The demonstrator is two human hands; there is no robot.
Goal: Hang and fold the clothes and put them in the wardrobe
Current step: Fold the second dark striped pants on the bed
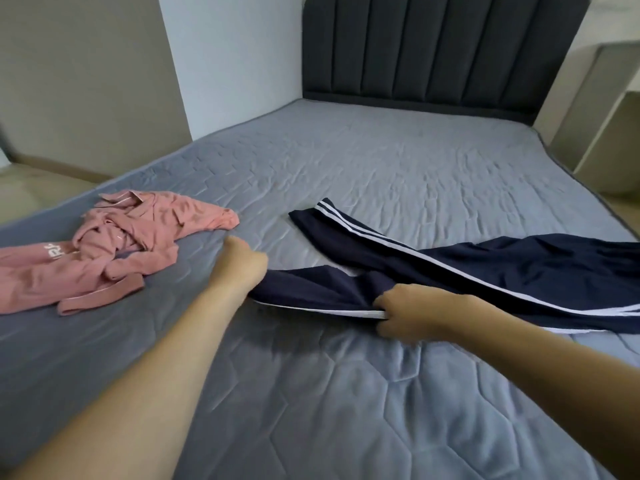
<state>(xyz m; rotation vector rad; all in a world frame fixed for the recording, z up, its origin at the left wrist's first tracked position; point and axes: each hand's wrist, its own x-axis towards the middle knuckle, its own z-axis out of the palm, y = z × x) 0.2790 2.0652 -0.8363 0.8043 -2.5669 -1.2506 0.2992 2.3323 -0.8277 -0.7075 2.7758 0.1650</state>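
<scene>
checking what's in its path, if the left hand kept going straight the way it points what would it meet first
The left hand points up and leftward along the bed. The crumpled pink garment lies just ahead, probably its near edge first, though depth is unclear and it might slide past onto bare mattress.

Both bare forearms are reaching forward over the mattress [346,393]. Left hand [239,263] is curling at the navy track pants [485,271] cuff end, grip blurred. Right hand [403,315] is pinching their white-striped edge, knuckles up.

Bed [346,174]; trousers [519,271] (navy), pink clothes [114,247].
</scene>
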